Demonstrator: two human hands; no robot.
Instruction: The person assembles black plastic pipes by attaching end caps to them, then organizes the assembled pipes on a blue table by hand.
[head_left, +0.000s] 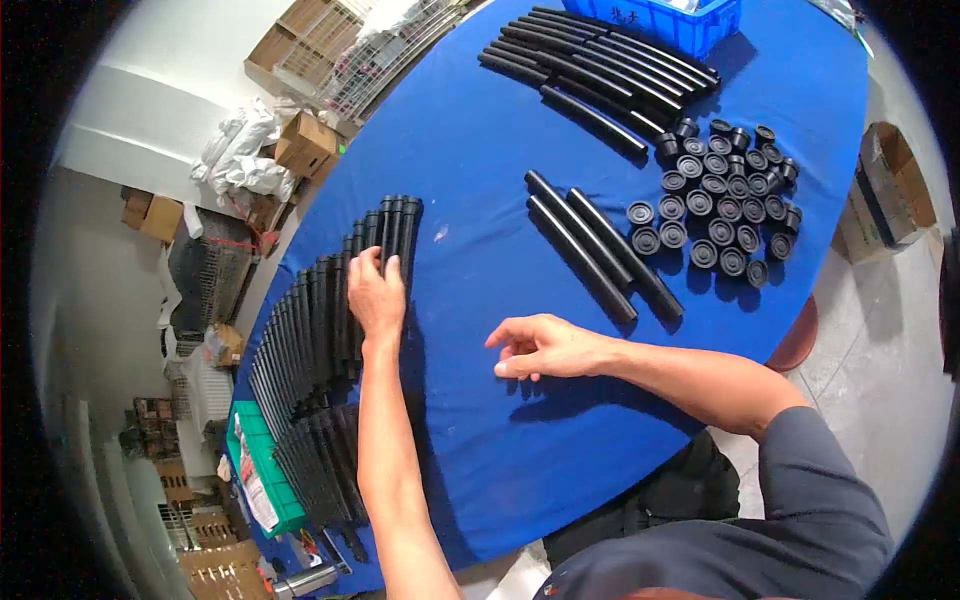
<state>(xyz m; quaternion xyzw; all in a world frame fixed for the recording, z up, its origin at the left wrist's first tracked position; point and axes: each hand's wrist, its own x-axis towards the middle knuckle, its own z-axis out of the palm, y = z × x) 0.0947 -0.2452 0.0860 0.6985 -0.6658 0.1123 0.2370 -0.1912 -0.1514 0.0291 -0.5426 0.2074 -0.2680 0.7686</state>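
Observation:
My left hand (378, 295) is at the right end of a tight row of black tubes with capped ends (322, 310) on the left of the table. Its fingers and thumb are closed round one of these tubes, partly hidden under the hand. My right hand (548, 347) hovers over the blue cloth, fingers loosely bent and apart, holding nothing. Beyond it lie three loose black tubes (600, 245) without caps. To their right is a cluster of round black rubber caps (730, 205), some upright and some tipped over.
More black tubes (600, 65) lie at the far side, near a blue plastic crate (700, 30). A green tray (262, 465) stands at the left table edge beside more dark tubes (325, 465). A cardboard box (885, 195) is on the floor at right.

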